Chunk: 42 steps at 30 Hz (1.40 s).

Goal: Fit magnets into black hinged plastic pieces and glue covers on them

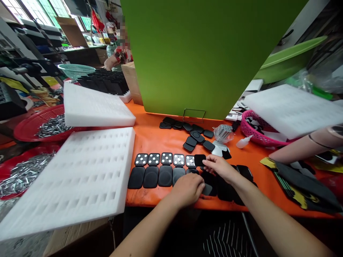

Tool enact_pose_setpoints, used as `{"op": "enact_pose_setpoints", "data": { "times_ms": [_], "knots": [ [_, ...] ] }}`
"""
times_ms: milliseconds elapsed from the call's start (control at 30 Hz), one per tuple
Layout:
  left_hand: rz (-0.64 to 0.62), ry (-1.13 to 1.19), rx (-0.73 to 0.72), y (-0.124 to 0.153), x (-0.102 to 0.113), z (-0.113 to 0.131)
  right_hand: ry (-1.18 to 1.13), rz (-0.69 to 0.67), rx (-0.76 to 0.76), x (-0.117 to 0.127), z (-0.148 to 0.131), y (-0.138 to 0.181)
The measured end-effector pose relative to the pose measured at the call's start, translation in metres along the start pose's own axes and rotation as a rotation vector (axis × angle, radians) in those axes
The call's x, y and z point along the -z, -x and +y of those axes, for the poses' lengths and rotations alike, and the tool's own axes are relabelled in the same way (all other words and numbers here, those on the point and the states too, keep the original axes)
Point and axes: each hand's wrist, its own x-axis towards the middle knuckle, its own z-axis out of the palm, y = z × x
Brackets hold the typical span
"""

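From here I'd worry that the black square (199, 160), pinched only at its edge by the right hand (218, 167) beside the end dotted plate (190, 161), could twist, or the left hand (189, 188), its hold hidden from me, could nudge that plate askew.

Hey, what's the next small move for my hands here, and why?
I'd probably ease the black square in your right hand leftward over the nearest white-dotted plate. The square is pinched right beside that plate, whose dots are mostly exposed, and your left hand is close by, perhaps able to steady things.
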Motion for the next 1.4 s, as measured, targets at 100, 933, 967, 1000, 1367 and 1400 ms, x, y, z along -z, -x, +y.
{"op": "enact_pose_setpoints", "data": {
  "times_ms": [100,933,967,1000,1367,1400],
  "knots": [
    [-0.024,-0.099,-0.069,-0.008,-0.006,-0.008,0.067,0.011,0.032,-0.011,0.005,-0.019],
    [-0.012,-0.094,-0.059,-0.013,-0.019,-0.019,0.383,0.039,0.015,-0.019,0.02,-0.045],
    [-0.013,-0.092,-0.056,-0.013,-0.018,-0.019,0.4,0.041,0.008,-0.018,0.017,-0.045],
    [-0.015,-0.091,-0.053,-0.013,-0.018,-0.019,0.419,0.045,-0.002,-0.018,0.015,-0.045],
    [-0.027,-0.067,-0.051,-0.014,-0.017,-0.019,0.626,0.045,-0.097,-0.017,0.009,-0.057],
    [-0.026,-0.066,-0.05,-0.014,-0.017,-0.019,0.64,0.052,-0.098,-0.018,0.008,-0.057]
  ]
}}
